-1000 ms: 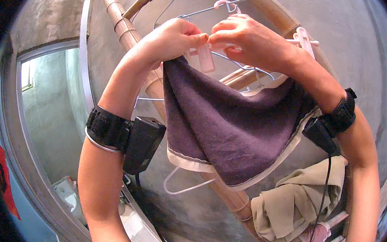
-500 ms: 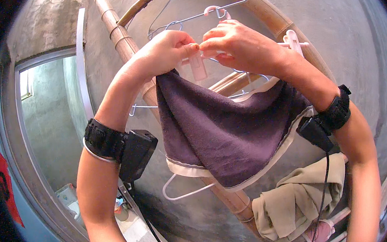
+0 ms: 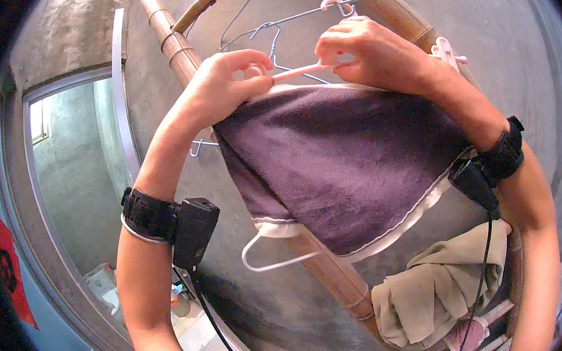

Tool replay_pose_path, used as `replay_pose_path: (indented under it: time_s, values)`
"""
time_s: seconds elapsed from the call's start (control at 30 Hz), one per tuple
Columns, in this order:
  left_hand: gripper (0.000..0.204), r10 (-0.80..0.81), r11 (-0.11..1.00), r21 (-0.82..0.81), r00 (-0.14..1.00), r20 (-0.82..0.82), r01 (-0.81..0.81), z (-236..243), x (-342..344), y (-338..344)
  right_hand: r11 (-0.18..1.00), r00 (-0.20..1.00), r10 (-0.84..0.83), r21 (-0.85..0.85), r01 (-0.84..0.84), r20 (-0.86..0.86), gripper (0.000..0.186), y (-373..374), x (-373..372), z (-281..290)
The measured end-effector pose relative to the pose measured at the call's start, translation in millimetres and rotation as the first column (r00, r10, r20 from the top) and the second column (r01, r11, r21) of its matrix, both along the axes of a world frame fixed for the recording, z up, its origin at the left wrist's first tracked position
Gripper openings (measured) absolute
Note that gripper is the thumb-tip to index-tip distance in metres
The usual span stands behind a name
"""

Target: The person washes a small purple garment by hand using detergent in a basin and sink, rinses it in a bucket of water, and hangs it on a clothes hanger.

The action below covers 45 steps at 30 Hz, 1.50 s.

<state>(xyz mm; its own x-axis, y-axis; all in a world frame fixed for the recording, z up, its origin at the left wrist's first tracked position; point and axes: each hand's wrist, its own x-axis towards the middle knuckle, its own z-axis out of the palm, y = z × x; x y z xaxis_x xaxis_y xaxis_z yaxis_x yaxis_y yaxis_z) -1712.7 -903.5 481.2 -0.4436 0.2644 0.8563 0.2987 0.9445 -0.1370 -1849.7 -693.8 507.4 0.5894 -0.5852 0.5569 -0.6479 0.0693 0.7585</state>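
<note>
A dark purple cloth (image 3: pixel 353 163) with pale edging hangs below a pale pink clip hanger (image 3: pixel 296 73), its top edge drawn nearly straight. My left hand (image 3: pixel 237 80) is closed at the hanger's left end, around a pink clip by the cloth's top left corner; fingers partly hide the clip. Closed on the bar nearer the middle is my right hand (image 3: pixel 374 53), just under the pink hook (image 3: pixel 333 4). Another pink clip (image 3: pixel 444 50) sits at the right end, beyond my right wrist. The hook meets a blue wire hanger (image 3: pixel 301 17).
Bamboo poles (image 3: pixel 332 274) form a rack against the grey wall. A white hanger (image 3: pixel 281 266) pokes out below the cloth. Lower right, a khaki garment (image 3: pixel 441 281) hangs over the rack. A doorway (image 3: pixel 76 172) opens at left, beside a blue door (image 3: pixel 49 339).
My hands have moved apart, the right one rightward, exposing the bar between them. The cloth's sagging top edge is now stretched nearly straight, and its lower edge has risen slightly.
</note>
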Motion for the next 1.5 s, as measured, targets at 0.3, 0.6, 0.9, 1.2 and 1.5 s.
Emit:
replay_pose_path:
  time_s: [0.3,0.6,0.9,1.2,1.5]
  values:
    - [0.037,0.025,0.995,0.099,0.999,0.032,-0.028,-3.8,29.1,-22.3,0.999,0.999,-0.02,-0.029,0.021,0.029,0.012,-5.7,5.5,0.2]
    - [0.037,-0.044,0.913,0.405,0.999,-0.011,0.045,-36.4,50.4,-36.9,0.999,0.987,-0.017,-0.025,0.021,0.158,0.022,-12.5,27.6,-1.8]
    - [0.016,-0.533,0.658,0.648,0.845,0.039,0.384,-47.9,64.2,-60.1,0.999,0.992,-0.026,-0.024,0.029,0.123,0.031,-25.6,37.5,8.2]
    - [0.031,-0.438,0.75,0.507,0.894,-0.099,0.424,-33.5,35.4,-61.4,0.998,0.956,-0.063,-0.008,0.068,0.286,0.041,-41.4,55.5,15.7]
    - [0.028,-0.607,0.529,0.699,0.791,-0.084,0.481,-37.3,22.9,-60.8,0.996,0.97,0.0,-0.087,0.022,0.243,0.05,-69.5,69.3,19.6]
